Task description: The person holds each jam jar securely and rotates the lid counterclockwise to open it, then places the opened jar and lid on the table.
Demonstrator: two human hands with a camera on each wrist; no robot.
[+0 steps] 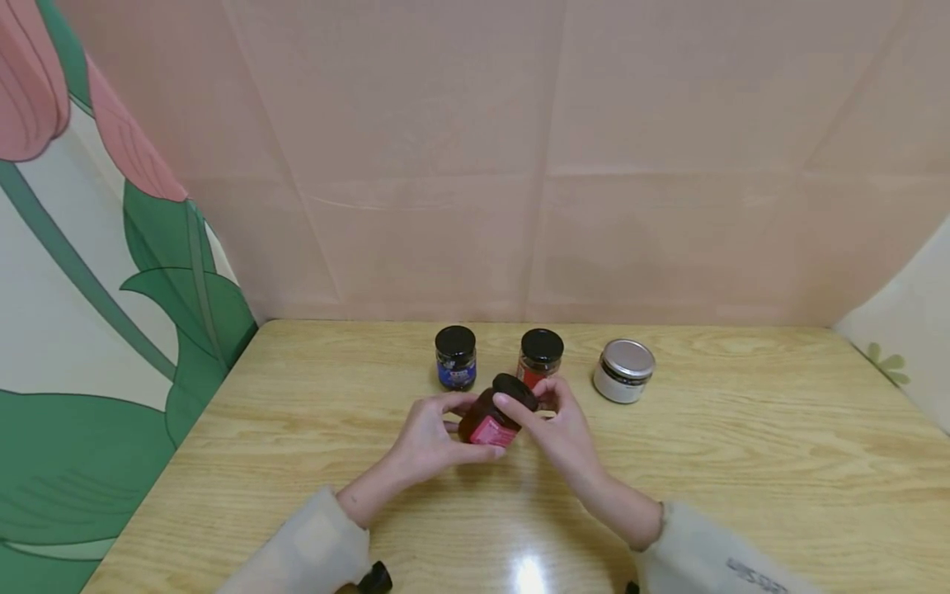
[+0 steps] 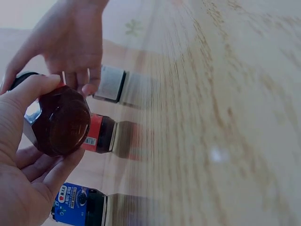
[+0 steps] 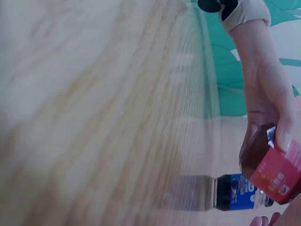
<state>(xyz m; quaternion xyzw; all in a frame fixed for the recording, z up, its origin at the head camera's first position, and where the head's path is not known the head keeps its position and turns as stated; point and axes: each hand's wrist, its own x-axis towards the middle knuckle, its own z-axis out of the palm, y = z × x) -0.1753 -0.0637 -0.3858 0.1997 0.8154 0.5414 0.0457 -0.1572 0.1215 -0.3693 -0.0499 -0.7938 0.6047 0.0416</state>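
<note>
A dark jar with a pink label (image 1: pixel 493 431) is held up over the wooden table, tilted so that its black lid (image 1: pixel 514 391) leans right. My left hand (image 1: pixel 426 441) grips the jar's body, thumb along the near side and fingers behind. From the right, my right hand (image 1: pixel 564 433) holds the lid between thumb and fingers. The jar's dark glass base (image 2: pixel 69 123) faces the left wrist camera. In the right wrist view its pink label (image 3: pixel 276 175) shows beside the left thumb; most of the right hand is out of that frame.
Behind the hands stand a blue-labelled jar (image 1: pixel 456 371), a red-labelled jar (image 1: pixel 542 348) partly hidden by the right hand, and a pale jar with a silver lid (image 1: pixel 625 371). A pink cloth (image 1: pixel 416 165) hangs at the table's (image 1: pixel 742 462) back edge.
</note>
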